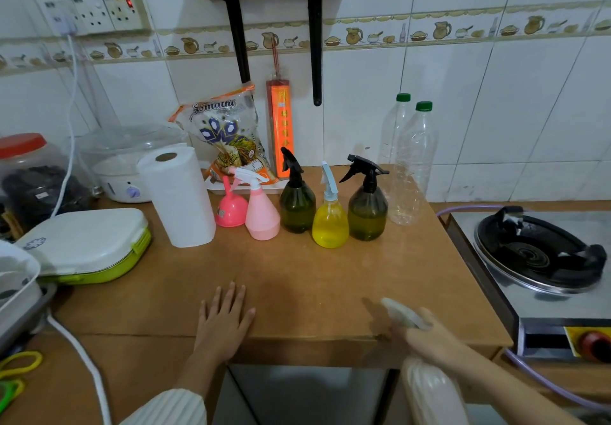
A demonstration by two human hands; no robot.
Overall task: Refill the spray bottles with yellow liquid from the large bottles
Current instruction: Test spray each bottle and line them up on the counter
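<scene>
Our left hand (225, 319) lies flat, fingers straight, on the counter (314, 276); our right hand (426, 335) grips a blurred white spray bottle (426, 388). Beyond, the yellow-filled sprayer (330, 223) stands between two olive-tinted bottles; the clear large bottles (410, 166) look empty.

Four spray bottles (330, 223) upright in row (yellow liquid visible in three); two large bottles (408, 166) empty, capped, behind.

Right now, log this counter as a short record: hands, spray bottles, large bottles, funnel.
left hand: flat on the wooden counter, holding nothing
right hand: grips a whitish spray bottle, blurred
spray bottles in row: pink, dark green, clear one with yellow liquid, dark green
large bottles: two, clear, green caps on, look empty
pink funnel: upside down beside the pink bottle
</scene>
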